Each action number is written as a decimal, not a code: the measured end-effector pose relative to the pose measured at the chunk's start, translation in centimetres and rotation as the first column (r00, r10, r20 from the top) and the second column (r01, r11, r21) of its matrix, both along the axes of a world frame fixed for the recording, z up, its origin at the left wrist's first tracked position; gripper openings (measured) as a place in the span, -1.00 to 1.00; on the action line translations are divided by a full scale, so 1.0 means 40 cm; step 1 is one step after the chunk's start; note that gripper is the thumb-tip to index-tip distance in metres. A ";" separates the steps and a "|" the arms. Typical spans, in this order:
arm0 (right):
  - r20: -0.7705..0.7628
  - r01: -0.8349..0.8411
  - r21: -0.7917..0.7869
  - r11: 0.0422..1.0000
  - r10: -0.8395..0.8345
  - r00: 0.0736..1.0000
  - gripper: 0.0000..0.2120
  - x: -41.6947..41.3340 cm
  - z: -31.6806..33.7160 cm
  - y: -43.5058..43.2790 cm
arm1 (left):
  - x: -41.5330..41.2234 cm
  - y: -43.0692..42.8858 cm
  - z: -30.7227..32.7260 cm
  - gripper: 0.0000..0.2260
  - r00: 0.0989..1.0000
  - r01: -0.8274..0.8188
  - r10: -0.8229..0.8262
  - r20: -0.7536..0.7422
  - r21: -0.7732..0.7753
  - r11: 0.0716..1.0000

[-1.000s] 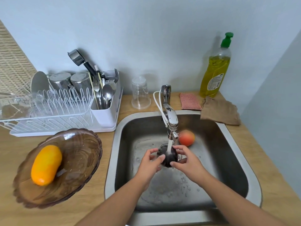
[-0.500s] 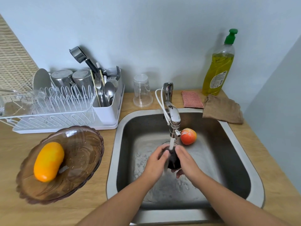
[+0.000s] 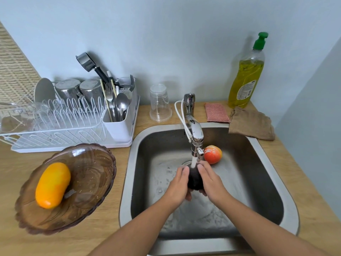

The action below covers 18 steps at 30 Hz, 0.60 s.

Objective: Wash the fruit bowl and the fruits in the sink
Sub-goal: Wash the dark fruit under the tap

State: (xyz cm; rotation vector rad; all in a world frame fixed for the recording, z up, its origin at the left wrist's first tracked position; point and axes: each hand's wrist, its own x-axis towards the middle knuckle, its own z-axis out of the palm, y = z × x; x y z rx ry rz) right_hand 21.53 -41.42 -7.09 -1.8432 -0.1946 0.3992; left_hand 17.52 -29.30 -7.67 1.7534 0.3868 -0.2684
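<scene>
Just then both hands were down in the sink point(image 3: 273, 163), cupped round 1 dark fruit point(image 3: 194, 179) directly beneath the tap point(image 3: 196, 133), whose stream of water point(image 3: 193, 161) landed on the fruit's far top. The left hand point(image 3: 178, 183) covered its left side and the right hand point(image 3: 212, 182) its right, fingers of both curled round and under it, so it was gripped between the 2 palms. Whether it cleared the sink floor could not be told. 1 red fruit point(image 3: 212, 154) lay on the sink floor just beyond, right of the tap's nozzle, touching neither hand. The brown see-through bowl point(image 3: 96, 182) sat on the counter left of the sink with 1 orange fruit point(image 3: 52, 184) lying in it, neither yet washed, by the look of it. The dark fruit seemed smooth-skinned and, being wet, probably slippery. A hard squeeze might shoot it out, so cradling it from beneath at its widest part looked safest. The bowl appeared stiff and possibly breakable, best taken with 2 hands at opposite sides of its scalloped rim.
</scene>
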 end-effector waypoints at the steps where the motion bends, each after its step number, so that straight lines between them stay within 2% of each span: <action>1: 0.102 -0.053 -0.031 0.998 0.056 0.993 -0.88 -0.001 -0.008 -0.005 | 0.008 0.006 0.005 -0.59 0.998 -0.005 0.002 -0.070 -0.037 0.999; 3: 0.206 -0.121 -0.092 0.988 0.138 0.969 -0.88 -0.001 -0.021 -0.012 | 0.014 0.014 0.012 -0.57 0.992 0.016 -0.021 -0.124 -0.041 0.999; 4: 0.179 -0.121 -0.078 0.990 0.133 0.975 -0.86 0.002 -0.023 -0.011 | 0.011 0.013 0.014 -0.60 0.995 0.042 -0.042 -0.095 0.005 0.999; 6: 0.038 -0.056 -0.035 0.998 0.058 0.998 -0.80 0.010 -0.016 -0.005 | -0.004 0.006 0.004 -0.65 0.996 0.083 -0.088 0.025 0.150 0.985; 8: -0.190 0.013 -0.036 0.999 -0.020 0.981 -0.72 0.022 -0.010 -0.002 | -0.017 0.000 -0.015 -0.66 0.980 0.124 -0.159 0.120 0.260 0.958; 9: -0.243 0.020 -0.052 0.998 -0.032 0.969 -0.70 0.025 -0.005 -0.001 | -0.020 -0.001 -0.022 -0.67 0.975 0.135 -0.175 0.137 0.258 0.957; 10: -0.234 0.026 -0.052 0.998 -0.037 0.972 -0.71 0.023 -0.004 0.000 | -0.020 0.000 -0.020 -0.69 0.978 0.129 -0.159 0.133 0.210 0.969; 13: 0.072 -0.020 -0.073 0.997 0.025 0.997 -0.80 0.005 -0.012 0.001 | -0.004 0.012 0.005 -0.71 0.998 0.049 -0.051 -0.030 -0.056 0.997; 14: 0.141 -0.055 -0.077 0.995 0.066 0.988 -0.83 0.000 -0.017 0.001 | 0.001 0.017 0.009 -0.69 0.997 0.033 -0.040 -0.070 -0.090 0.995; 15: 0.145 -0.075 -0.071 0.995 0.084 0.986 -0.84 -0.002 -0.018 0.002 | 0.002 0.018 0.009 -0.68 0.997 0.036 -0.042 -0.068 -0.084 0.996; 16: 0.086 -0.065 -0.047 0.997 0.069 0.994 -0.83 0.000 -0.015 0.005 | 0.001 0.017 0.004 -0.70 0.998 0.048 -0.050 -0.028 -0.050 0.998; 18: -0.126 -0.009 0.015 1.000 0.010 0.992 -0.80 0.009 -0.005 0.011 | -0.007 0.012 -0.010 -0.75 0.991 0.081 -0.084 0.101 0.039 0.996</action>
